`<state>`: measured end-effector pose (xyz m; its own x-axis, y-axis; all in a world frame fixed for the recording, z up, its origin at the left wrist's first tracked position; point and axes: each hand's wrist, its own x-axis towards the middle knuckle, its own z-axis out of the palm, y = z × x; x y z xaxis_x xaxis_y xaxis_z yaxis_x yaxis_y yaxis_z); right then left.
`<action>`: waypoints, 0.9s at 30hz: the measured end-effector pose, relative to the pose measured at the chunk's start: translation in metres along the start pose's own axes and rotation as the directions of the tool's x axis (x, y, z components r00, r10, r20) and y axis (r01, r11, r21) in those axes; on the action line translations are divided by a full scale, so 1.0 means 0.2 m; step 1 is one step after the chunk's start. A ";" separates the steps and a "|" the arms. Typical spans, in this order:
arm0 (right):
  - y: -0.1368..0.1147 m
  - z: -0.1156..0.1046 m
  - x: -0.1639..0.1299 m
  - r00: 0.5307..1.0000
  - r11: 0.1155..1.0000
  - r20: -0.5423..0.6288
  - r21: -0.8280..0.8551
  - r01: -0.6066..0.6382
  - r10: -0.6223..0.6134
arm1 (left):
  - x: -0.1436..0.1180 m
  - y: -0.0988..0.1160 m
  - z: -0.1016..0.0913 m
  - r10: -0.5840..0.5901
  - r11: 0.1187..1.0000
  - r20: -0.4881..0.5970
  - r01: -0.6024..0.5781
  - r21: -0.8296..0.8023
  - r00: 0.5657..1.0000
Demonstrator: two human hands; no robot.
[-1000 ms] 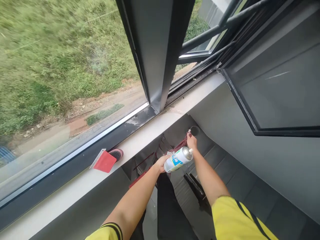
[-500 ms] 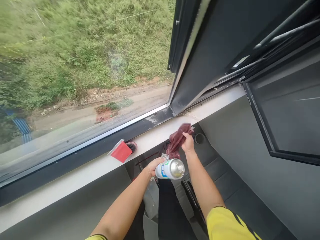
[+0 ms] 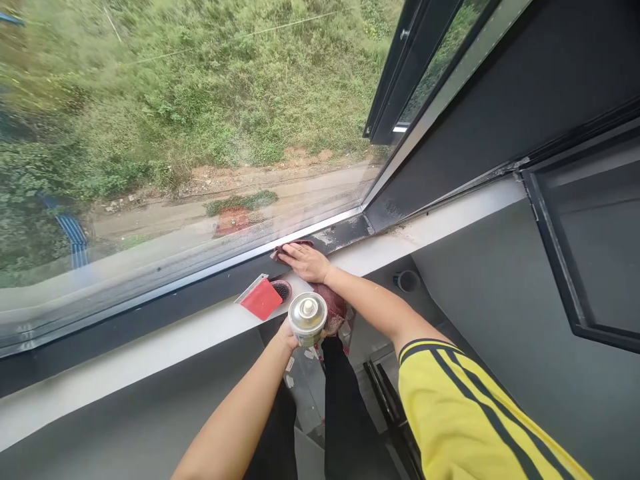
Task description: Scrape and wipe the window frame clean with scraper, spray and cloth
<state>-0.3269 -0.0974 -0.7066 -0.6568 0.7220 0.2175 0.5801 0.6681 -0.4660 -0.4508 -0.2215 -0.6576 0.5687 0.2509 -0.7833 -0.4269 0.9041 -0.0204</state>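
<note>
A big window pane fills the upper left of the frame, with grass and a dirt track blurred behind it. Its dark bottom frame runs from the lower left up toward the centre, and a pale sill lies along it just below. At the right edge a dark open sash hangs over a grey wall. At the bottom right is the person's yellow sleeve with dark stripes. The right hand lies flat, fingers spread, at the centre of the frame, pressing a dark red cloth onto the window frame; more of the cloth trails below the wrist over the sill's edge. The left hand, just below centre, is wrapped around a spray can, which is seen end-on with its round metal end facing the camera; the can is held just in front of the sill, near the right wrist. On the sill just left of the can lies 1 red scraper with a small round brush touching its right side. A small cup stands on the floor right of centre.
</note>
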 end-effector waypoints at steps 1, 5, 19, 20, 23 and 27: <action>0.04 -0.01 -0.04 1.000 1.000 -0.001 -0.026 0.001 -0.001 | 0.02 0.00 0.02 -0.018 1.000 0.008 0.018 -0.007 1.000; 0.26 -0.16 -0.28 0.976 0.969 -0.067 -0.123 -0.214 0.207 | 0.16 -0.02 0.11 -0.097 0.995 0.059 0.096 0.005 0.994; 0.11 -0.53 -0.44 0.169 0.164 -0.060 -0.080 -0.983 0.984 | 0.25 -0.09 0.21 -0.164 0.981 0.218 0.135 0.143 0.962; 0.08 -0.55 -0.44 0.159 0.156 -0.053 -0.051 -0.986 0.986 | 0.23 -0.11 0.20 -0.142 0.984 0.217 0.114 0.137 0.966; 0.00 -0.49 -0.34 0.368 0.358 -0.147 -0.089 -0.929 0.918 | 0.19 -0.14 0.17 -0.071 0.993 0.206 0.049 0.112 0.976; -0.05 -0.32 -0.11 0.840 0.824 0.081 -0.262 -0.502 0.537 | 0.13 -0.11 0.13 -0.021 0.997 0.187 0.008 0.072 0.982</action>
<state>-0.2879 -0.1083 -0.6527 -0.2794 0.9503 -0.1374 0.9340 0.2359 -0.2683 -0.4079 -0.2255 -0.6613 0.6988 0.2921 -0.6530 -0.3708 0.9285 0.0185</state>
